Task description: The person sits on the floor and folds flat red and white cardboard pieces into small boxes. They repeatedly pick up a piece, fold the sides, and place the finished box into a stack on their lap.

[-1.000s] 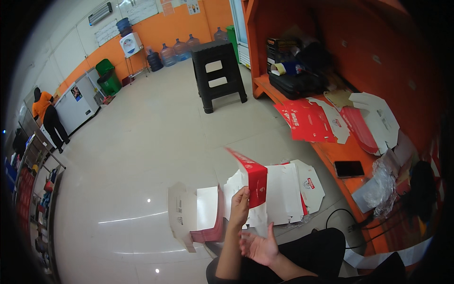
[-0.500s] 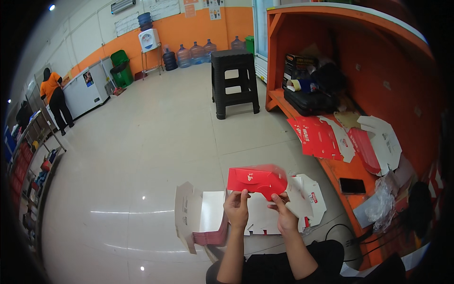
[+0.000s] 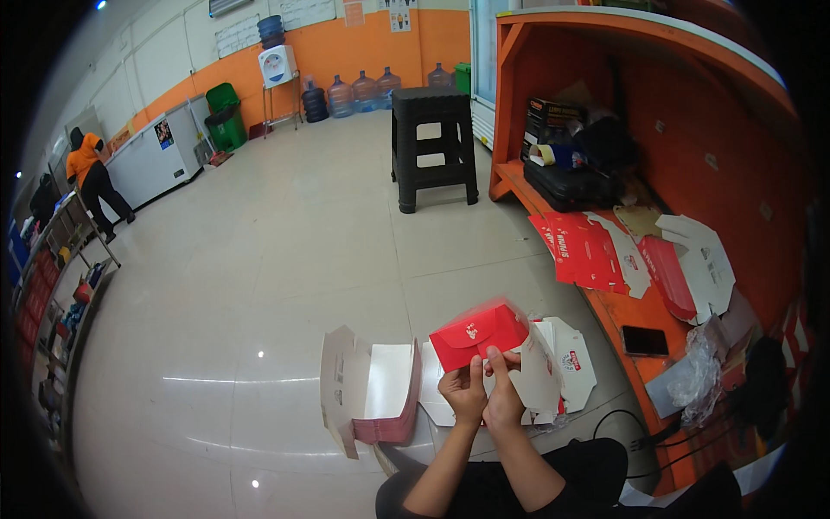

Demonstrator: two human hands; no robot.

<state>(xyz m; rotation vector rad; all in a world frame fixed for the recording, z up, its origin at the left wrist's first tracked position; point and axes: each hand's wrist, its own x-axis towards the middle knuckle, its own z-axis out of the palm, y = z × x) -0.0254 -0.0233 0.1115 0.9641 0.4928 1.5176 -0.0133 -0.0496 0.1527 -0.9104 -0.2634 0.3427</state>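
Blk trousers (image 3: pixel 596 463), bare forearms (image 3: pixel 522 463), L hand (image 3: pixel 464 398) & R hand (image 3: pixel 504 402).

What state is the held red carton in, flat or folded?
Partly folded: the red carton is bent into a box shape, but its white panel stands out at right.

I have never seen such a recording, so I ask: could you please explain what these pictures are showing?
There is no machine here, only a person's bare left hand and right hand. Every picture comes from one wide fisheye camera worn on the head, so straight edges bend. Both hands hold a partly folded red carton, thumbs against its red side. Stacked white cartons with reddish edges lie to their left; what supports them is hard to tell. On the orange shelf at right lie flat red cartons, a dark phone and clear plastic. Farther away stand a black stool and another person in orange.
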